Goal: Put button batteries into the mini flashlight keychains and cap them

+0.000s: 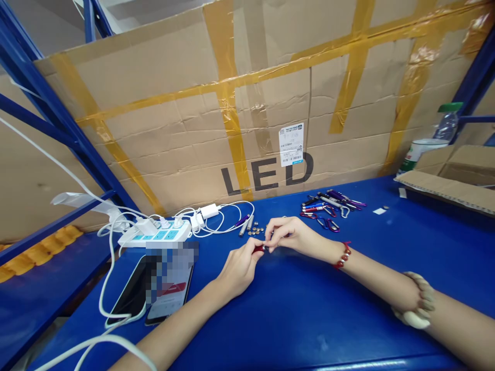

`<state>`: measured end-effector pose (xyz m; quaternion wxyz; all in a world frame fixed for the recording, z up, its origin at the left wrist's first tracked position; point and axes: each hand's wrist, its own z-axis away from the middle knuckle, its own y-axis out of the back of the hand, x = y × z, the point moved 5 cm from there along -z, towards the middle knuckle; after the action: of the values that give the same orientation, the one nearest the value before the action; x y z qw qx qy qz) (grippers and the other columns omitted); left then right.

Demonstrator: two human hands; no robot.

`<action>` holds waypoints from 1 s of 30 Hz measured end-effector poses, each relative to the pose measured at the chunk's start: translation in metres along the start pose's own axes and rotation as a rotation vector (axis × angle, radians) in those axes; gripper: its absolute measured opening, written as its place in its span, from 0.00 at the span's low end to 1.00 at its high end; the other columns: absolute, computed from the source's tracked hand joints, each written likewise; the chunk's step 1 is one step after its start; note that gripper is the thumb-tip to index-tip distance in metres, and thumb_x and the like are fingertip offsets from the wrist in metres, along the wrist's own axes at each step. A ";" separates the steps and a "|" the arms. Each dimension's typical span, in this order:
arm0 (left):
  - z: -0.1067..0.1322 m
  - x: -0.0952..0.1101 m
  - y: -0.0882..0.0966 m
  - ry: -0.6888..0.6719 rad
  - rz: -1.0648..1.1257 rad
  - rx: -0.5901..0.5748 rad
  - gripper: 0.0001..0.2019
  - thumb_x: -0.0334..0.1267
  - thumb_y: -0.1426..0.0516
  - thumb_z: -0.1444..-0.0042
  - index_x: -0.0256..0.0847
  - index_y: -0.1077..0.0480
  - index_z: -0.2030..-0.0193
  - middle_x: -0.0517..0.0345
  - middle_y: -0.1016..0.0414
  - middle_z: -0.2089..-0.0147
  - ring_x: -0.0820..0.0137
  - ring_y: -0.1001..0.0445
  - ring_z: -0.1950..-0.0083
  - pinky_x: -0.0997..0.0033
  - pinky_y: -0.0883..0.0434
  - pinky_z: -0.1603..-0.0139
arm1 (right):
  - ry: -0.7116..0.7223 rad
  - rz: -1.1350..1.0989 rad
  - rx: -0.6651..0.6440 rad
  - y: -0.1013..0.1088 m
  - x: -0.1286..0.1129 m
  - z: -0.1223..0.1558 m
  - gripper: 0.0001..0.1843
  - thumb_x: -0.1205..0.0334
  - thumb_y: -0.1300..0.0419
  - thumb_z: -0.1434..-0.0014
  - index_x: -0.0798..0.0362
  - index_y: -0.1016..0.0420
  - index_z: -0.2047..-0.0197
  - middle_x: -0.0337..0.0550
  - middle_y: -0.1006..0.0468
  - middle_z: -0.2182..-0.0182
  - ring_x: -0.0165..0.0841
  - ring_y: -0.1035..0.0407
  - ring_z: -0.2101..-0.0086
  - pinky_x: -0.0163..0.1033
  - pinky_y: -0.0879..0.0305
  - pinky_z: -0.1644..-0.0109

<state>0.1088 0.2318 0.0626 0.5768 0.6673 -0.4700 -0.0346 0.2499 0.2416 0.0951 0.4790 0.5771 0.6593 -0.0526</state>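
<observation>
Above the blue tabletop, my left hand (238, 268) is closed around a small red metal tube (260, 248), which looks like a mini keychain flashlight. My right hand (288, 234) pinches at the silver end of the tube; whether a small part sits between its fingertips is hidden. Just beyond my hands lie several button cells (255, 230). Beside them are silver tube parts (244, 226) and a purple tube (242, 220). Further right is a pile of coloured mini flashlights (315, 207) with carabiner clips (328, 223).
A white power strip (154, 236) with plugs and tangled white cables stands at left. Two phones (129, 291) lie in front of it. A large taped cardboard sheet (174, 149) forms the back. At right are an open carton (444, 188) and a green-capped bottle (446, 123).
</observation>
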 end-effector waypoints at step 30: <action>0.000 0.003 0.006 -0.148 -0.107 0.253 0.07 0.34 0.54 0.39 0.37 0.37 0.58 0.56 0.29 0.61 0.70 0.30 0.60 0.72 0.35 0.60 | -0.078 0.224 0.206 -0.005 0.005 0.003 0.11 0.57 0.37 0.50 0.56 0.27 0.77 0.40 0.29 0.73 0.27 0.36 0.73 0.33 0.42 0.68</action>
<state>0.1069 0.2305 0.0694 0.4492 0.7543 -0.4756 -0.0549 0.2485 0.2415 0.0876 0.4454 0.6907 0.5627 -0.0888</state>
